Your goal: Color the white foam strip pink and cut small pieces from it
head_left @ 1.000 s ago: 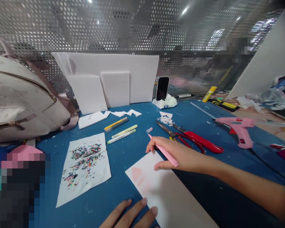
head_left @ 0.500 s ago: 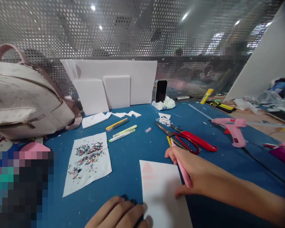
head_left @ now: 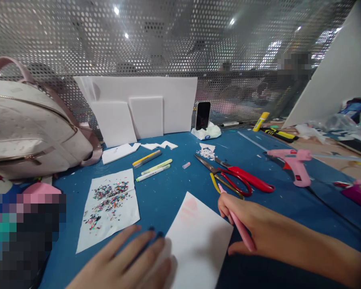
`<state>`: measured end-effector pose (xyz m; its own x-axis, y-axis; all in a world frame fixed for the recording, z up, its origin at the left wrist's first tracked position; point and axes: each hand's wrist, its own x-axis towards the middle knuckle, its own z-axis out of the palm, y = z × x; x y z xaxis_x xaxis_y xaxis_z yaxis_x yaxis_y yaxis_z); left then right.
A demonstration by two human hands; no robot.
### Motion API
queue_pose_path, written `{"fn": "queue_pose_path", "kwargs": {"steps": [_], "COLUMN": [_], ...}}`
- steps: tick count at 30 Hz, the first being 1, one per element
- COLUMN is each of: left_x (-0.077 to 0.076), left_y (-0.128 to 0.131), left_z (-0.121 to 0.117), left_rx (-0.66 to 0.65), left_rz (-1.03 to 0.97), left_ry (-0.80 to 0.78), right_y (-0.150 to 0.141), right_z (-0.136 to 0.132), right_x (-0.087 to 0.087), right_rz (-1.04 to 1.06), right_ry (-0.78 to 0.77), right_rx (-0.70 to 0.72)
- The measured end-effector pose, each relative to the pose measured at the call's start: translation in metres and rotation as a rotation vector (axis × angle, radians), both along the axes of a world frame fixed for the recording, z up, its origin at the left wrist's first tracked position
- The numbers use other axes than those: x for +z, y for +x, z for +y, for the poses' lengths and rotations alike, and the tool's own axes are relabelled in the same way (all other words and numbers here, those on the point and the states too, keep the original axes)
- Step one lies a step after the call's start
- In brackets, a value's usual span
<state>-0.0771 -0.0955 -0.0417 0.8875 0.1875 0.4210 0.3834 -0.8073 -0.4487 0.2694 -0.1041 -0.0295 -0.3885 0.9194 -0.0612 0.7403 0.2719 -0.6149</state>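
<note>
"How does the white sheet (head_left: pixel 198 249) handle?"
"Light, I'd guess, and easily smudged; I'd take its side edges. It's on the table (head_left: pixel 162 196), between my hands."
"Your grip?"
"My right hand (head_left: pixel 261 216) clasps the pink marker (head_left: pixel 243 233); my left hand (head_left: pixel 123 261) is spread, contact unclear. Scissors (head_left: pixel 249 187) crowd the marker's tip."

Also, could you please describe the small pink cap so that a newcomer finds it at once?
On the blue table, start at the upright phone and come nearer. Between the white, green-tipped marker and the scissors lies the pink cap. It is much shorter than both, and touches neither.
</note>
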Motion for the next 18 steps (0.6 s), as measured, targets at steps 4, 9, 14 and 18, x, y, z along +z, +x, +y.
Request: {"fn": "queue_pose_path", "kwargs": {"steps": [4, 9, 14, 18], "left_x": [0.005, 0.004, 0.005, -0.003], "left_y": [-0.027, -0.025, 0.002, 0.01], "left_z": [0.008, 0.003, 0.0, 0.003], "left_rx": [0.112, 0.096, 0.024, 0.099], "left_rz": [0.26, 0.295, 0.327, 0.331], "left_ry": [-0.037, 0.011, 0.084, 0.048], "right_y": [-0.015, -0.014, -0.018, -0.039], "right_z": [-0.007, -0.004, 0.017, 0.031], "right_x": [0.016, 0.026, 0.02, 0.013], "right_rz": [-0.087, 0.067, 0.448, 0.483], "right_ry": [-0.203, -0.086, -0.093, -0.062], "right_rx": [0.073, 0.13, 0.041, -0.005]}}
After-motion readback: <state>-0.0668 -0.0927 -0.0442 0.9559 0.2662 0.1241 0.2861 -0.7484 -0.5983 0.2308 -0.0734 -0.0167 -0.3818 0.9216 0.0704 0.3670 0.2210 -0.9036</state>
